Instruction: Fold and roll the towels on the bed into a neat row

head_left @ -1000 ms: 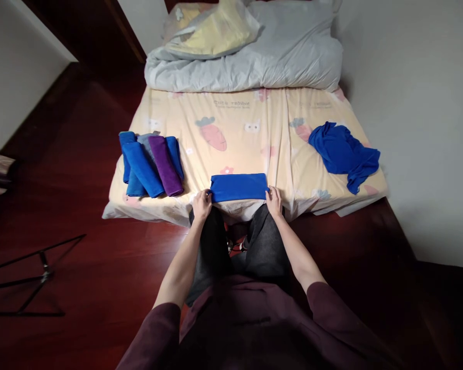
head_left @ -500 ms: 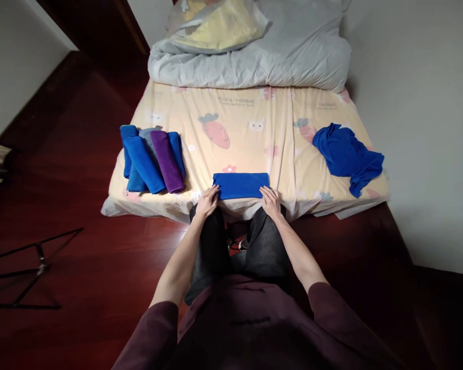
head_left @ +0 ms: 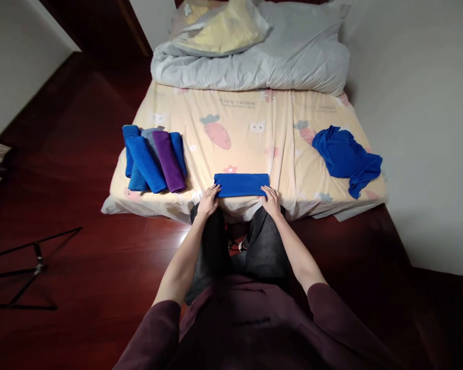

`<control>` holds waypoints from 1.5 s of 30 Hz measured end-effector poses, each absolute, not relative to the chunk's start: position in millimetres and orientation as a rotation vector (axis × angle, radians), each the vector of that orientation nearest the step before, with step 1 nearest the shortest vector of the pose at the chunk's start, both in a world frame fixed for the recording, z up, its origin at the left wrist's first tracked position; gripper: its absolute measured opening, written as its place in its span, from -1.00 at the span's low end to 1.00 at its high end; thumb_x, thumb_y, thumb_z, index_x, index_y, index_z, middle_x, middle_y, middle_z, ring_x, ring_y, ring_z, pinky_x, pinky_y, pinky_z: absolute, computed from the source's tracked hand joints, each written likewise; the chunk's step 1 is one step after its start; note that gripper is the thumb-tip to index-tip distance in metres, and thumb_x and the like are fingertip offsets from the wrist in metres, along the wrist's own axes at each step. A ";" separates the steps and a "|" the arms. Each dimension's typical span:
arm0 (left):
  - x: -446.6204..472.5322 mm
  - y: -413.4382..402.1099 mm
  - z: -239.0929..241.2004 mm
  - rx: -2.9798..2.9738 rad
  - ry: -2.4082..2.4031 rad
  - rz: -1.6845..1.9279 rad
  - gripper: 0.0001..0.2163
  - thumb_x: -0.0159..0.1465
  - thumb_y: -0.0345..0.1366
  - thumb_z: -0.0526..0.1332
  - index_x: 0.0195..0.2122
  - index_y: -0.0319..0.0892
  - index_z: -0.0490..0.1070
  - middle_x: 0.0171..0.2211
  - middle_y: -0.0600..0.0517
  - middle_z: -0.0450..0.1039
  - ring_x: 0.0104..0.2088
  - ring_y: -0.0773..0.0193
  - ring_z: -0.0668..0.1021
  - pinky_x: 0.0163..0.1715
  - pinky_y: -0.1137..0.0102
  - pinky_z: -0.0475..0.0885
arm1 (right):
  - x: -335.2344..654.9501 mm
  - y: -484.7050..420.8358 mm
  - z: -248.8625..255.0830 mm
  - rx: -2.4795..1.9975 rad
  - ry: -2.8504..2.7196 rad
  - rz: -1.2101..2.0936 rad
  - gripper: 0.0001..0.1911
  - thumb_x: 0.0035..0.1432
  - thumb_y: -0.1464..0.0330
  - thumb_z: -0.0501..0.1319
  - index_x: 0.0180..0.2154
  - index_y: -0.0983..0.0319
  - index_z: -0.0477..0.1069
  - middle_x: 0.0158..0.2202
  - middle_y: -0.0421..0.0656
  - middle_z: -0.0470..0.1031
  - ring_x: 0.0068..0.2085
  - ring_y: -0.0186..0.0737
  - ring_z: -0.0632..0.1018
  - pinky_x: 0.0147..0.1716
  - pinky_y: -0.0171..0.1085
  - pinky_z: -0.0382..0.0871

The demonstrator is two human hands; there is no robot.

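A blue towel [head_left: 242, 185], folded into a flat oblong, lies at the near edge of the bed. At its near left corner, my left hand [head_left: 209, 199] has its fingers closed on the cloth. My right hand [head_left: 270, 200] grips the opposite near corner in the same way; both thumbs are mostly hidden. To the left rests a pile of rolled towels, among them a purple rolled towel [head_left: 170, 162] and a blue rolled towel [head_left: 147, 164]. A crumpled blue cloth [head_left: 345, 156] lies on the right side of the bed.
The bed [head_left: 250, 146] has a cream sheet printed with carrots and rabbits. A grey quilt [head_left: 293, 56] is bunched at the far end, with a yellow pillow [head_left: 231, 33] on it. Black stand legs [head_left: 36, 267] occupy the floor at left. A wall [head_left: 420, 128] borders the right.
The view has shifted very slightly. Both hands stay at the towel's near corners, and the folded towel looks much the same.
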State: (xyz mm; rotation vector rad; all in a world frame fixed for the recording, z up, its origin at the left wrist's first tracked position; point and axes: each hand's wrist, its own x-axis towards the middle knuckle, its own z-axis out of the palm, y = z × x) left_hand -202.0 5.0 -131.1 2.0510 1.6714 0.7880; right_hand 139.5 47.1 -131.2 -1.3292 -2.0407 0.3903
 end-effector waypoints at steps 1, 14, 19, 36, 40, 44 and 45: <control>-203.1 4.6 -131.2 2.045 1.660 0.809 -0.42 0.20 -0.51 0.09 0.28 -0.15 0.39 0.36 -0.09 0.34 0.45 0.05 0.25 0.49 -0.04 0.11 | 140.2 46.5 -130.7 -1.328 -2.029 0.391 -0.50 0.24 0.54 0.07 0.15 0.20 0.50 0.18 -0.06 0.57 0.28 -0.10 0.49 0.34 0.01 0.27; -212.0 0.9 -127.5 1.543 1.836 1.040 -0.67 0.36 -0.17 0.18 0.11 -0.12 0.44 0.00 -0.11 0.60 0.01 0.04 0.61 0.10 0.18 0.49 | 145.3 51.9 -133.5 -1.420 -1.774 0.535 -0.67 0.39 0.18 0.17 0.03 0.21 0.52 0.03 0.02 0.64 0.07 -0.02 0.62 0.17 -0.06 0.47; -211.3 1.4 -128.2 1.455 1.888 1.079 -0.66 0.39 -0.12 0.16 0.11 -0.15 0.40 -0.16 -0.08 0.59 -0.21 0.13 0.62 -0.04 0.25 0.50 | 144.4 54.4 -139.3 -1.478 -1.663 0.584 -0.60 0.42 0.11 0.14 0.07 0.24 0.50 0.04 0.05 0.63 0.06 -0.02 0.63 0.12 -0.09 0.51; -213.8 17.9 -134.6 1.412 2.053 0.965 -0.57 0.44 0.00 0.08 0.03 -0.21 0.55 -0.29 -0.15 0.63 -0.18 -0.01 0.66 -0.07 0.23 0.47 | 138.3 66.6 -144.0 -1.613 -1.572 0.620 -0.41 0.39 -0.07 0.07 -0.16 0.28 0.62 -0.29 0.02 0.66 -0.31 -0.08 0.62 -0.17 -0.18 0.52; -213.9 21.0 -135.2 1.422 2.056 0.960 -0.55 0.44 0.02 0.06 0.02 -0.22 0.56 -0.33 -0.15 0.63 -0.20 -0.01 0.67 -0.05 0.22 0.48 | 139.0 69.2 -141.8 -1.606 -1.558 0.614 -0.42 0.37 -0.08 0.09 -0.27 0.25 0.61 -0.37 -0.02 0.64 -0.37 -0.11 0.58 -0.24 -0.22 0.49; -214.7 24.2 -134.6 1.443 2.064 0.921 -0.57 0.45 -0.03 0.04 0.01 -0.22 0.57 -0.21 -0.22 0.66 -0.10 -0.06 0.67 0.01 0.19 0.47 | 139.3 66.1 -136.3 -1.601 -1.595 0.605 -0.39 0.39 -0.09 0.03 -0.35 0.24 0.57 -0.41 -0.05 0.61 -0.40 -0.14 0.56 -0.25 -0.23 0.46; -215.0 24.9 -134.4 1.449 2.062 0.905 -0.58 0.45 -0.05 0.05 0.01 -0.22 0.58 -0.18 -0.24 0.67 -0.08 -0.07 0.67 0.02 0.18 0.47 | 139.0 65.0 -134.7 -1.602 -1.604 0.592 -0.38 0.40 -0.08 0.01 -0.35 0.23 0.56 -0.41 -0.05 0.61 -0.39 -0.13 0.55 -0.24 -0.23 0.46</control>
